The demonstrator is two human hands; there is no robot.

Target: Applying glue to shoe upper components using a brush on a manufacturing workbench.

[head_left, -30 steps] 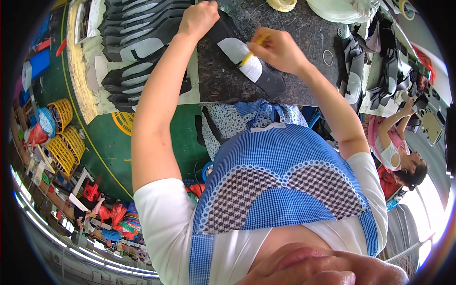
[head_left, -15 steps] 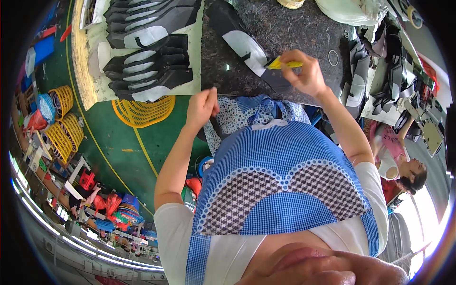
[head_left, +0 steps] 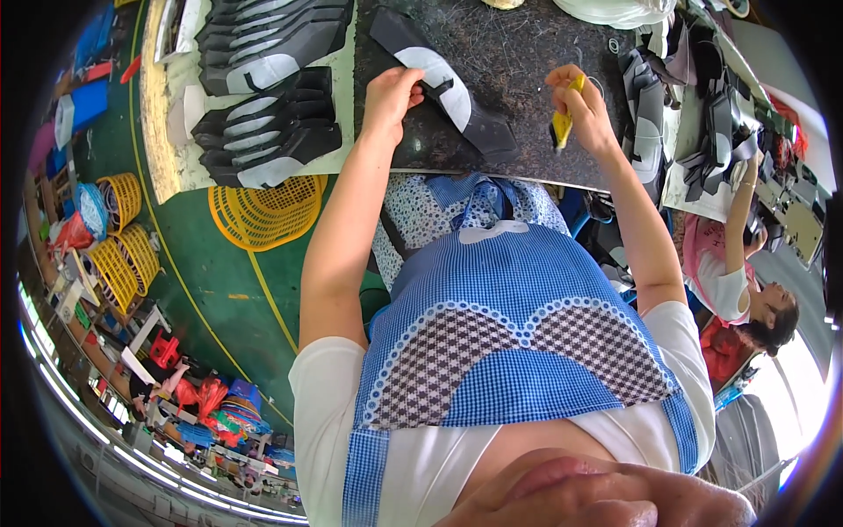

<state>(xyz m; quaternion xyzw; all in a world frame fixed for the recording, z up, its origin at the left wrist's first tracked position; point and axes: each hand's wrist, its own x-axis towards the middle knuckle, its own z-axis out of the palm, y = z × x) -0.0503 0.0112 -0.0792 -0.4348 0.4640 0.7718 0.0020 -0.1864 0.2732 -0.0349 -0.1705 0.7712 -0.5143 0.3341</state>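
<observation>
A curved black panel [head_left: 488,133] with a pale grey inlay [head_left: 443,83] lies slanting on the dark, scuffed work board. My left hand [head_left: 391,101] is at its left edge, thumb and fingers pinched together there, beside a small black strip on the inlay. To the right of the panel, my right hand [head_left: 581,114] is closed around a small yellow-handled tool [head_left: 562,127], held upright over the board with its dark tip pointing toward me. The tool's exact kind is not clear. It is apart from the panel.
Overlapping stacks of similar black and grey panels [head_left: 263,140] lie on the left of the table. More dark pieces [head_left: 648,123] lie at the right, near a white bag [head_left: 615,9]. A yellow basket [head_left: 263,215] stands below the table edge. Another person [head_left: 733,281] sits at the right.
My left hand has moved forward from the table edge onto the panel. My right hand has drawn the yellow tool away from the panel to the right and turned it upright.
</observation>
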